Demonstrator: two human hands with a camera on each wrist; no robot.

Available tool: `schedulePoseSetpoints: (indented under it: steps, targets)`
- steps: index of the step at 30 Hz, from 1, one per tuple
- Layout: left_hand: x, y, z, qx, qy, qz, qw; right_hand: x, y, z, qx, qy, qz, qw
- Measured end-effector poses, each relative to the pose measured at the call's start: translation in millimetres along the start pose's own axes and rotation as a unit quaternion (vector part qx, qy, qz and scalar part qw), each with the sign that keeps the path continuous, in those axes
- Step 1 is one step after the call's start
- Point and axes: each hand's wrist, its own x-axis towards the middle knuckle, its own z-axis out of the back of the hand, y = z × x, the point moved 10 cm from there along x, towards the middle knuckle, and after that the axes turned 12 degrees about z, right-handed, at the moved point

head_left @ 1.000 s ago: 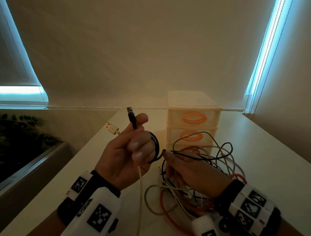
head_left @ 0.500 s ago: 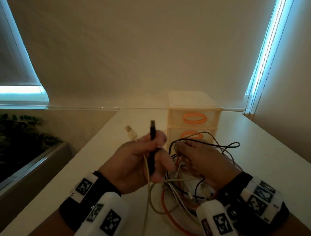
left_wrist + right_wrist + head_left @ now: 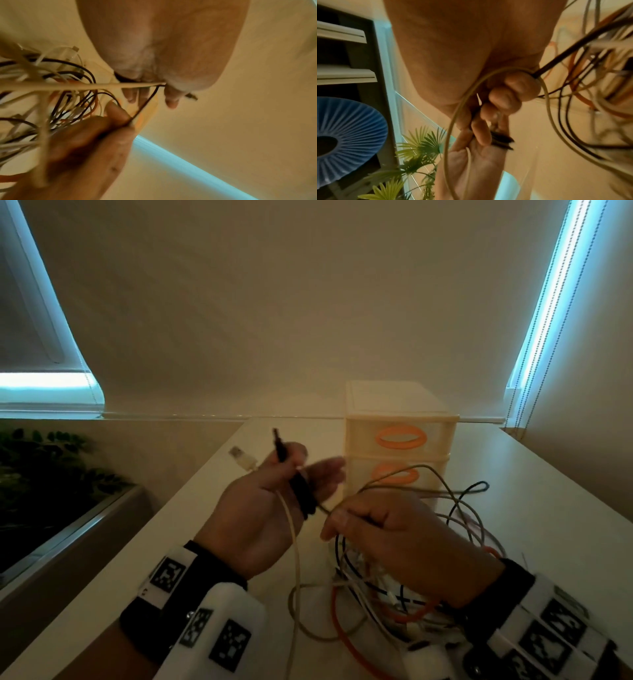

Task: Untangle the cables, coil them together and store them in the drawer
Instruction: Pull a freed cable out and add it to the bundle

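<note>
My left hand is raised over the table, fingers stretched toward the drawer unit. A black cable is wound in a small coil round those fingers, and the thumb pins its plug upright. A white cable with a USB plug also runs through this hand. My right hand pinches the black cable just beside the coil. Under the right hand lies a tangle of black, white and orange cables. Both orange-handled drawers are closed.
The white table has its left edge close to my left arm, with a plant below it. Loose cable loops spread to the right of the drawer unit. A blue ribbed disc shows in the right wrist view.
My left fingers have straightened out from a fist with the black coil still round them. My right hand has come down and back from in front of the drawers, bringing the black cable beside the coil.
</note>
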Motion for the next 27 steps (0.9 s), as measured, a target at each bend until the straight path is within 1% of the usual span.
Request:
schedulePoseSetpoints:
  steps: [1, 2, 3, 4, 5, 6, 7, 8, 10, 12, 13, 14, 16, 18, 20, 21, 22, 24, 26, 27]
  targets:
    - [-1, -7, 8, -0.061, -0.013, -0.020, 0.998, -3, -2, -15, 0.002, 0.060, -0.015, 0.998]
    - [-2, -12, 15, -0.120, -0.016, -0.033, 0.992, -8, -9, -28, -0.002, 0.102, -0.019, 0.995]
    - [-4, -16, 20, -0.162, -0.011, -0.040, 0.986, -9, -14, -28, -0.037, 0.103, -0.021, 0.994]
    - [-4, -17, 22, -0.181, -0.004, -0.037, 0.983, -7, -24, -15, -0.065, 0.051, -0.037, 0.996]
    - [-3, -16, 22, -0.183, 0.005, -0.030, 0.983, -6, -31, 0, -0.124, 0.005, -0.035, 0.992]
    - [-2, -13, 20, -0.172, 0.013, -0.022, 0.985, -8, -42, 13, -0.112, -0.041, -0.066, 0.991]
    - [0, -9, 19, -0.159, 0.017, -0.016, 0.987, -11, -52, 18, -0.071, -0.064, -0.113, 0.989]
    - [0, -6, 17, -0.150, 0.020, -0.011, 0.988, -14, -59, 16, -0.032, -0.070, -0.137, 0.988]
    - [1, -5, 18, -0.142, 0.031, -0.006, 0.989, -12, -51, 1, 0.042, -0.026, -0.138, 0.989]
    - [-1, -11, 18, -0.152, 0.058, -0.009, 0.987, -14, -40, -14, 0.149, 0.028, -0.140, 0.978]
    - [-2, -14, 19, -0.160, 0.072, -0.010, 0.984, -16, -38, -16, 0.164, 0.044, -0.138, 0.976]
    - [-3, -17, 19, -0.164, 0.080, -0.012, 0.983, -16, -40, -15, 0.149, 0.052, -0.141, 0.977]
    - [-3, -17, 17, -0.163, 0.091, -0.014, 0.982, -16, -53, -7, 0.065, 0.043, -0.155, 0.985]
    - [-3, -14, 8, -0.155, 0.109, -0.009, 0.982, -16, -59, -5, -0.007, 0.043, -0.174, 0.984]
    - [-4, -11, 0, -0.141, 0.130, 0.004, 0.982, -17, -60, -6, -0.035, 0.041, -0.181, 0.982]
    - [-5, -9, -4, -0.130, 0.143, 0.014, 0.981, -17, -59, -3, -0.026, 0.032, -0.185, 0.982]
    - [-7, -7, -9, -0.115, 0.160, 0.031, 0.980, -16, -58, 3, -0.014, 0.005, -0.193, 0.981]
    - [-11, 6, -21, -0.070, 0.184, 0.082, 0.977, -15, -56, 20, 0.002, -0.072, -0.211, 0.975]
    - [-14, 24, -30, 0.015, 0.181, 0.120, 0.976, -10, -48, 27, 0.002, -0.124, -0.184, 0.975]
    - [-14, 31, -32, 0.072, 0.167, 0.124, 0.975, -8, -44, 24, 0.027, -0.141, -0.164, 0.976]
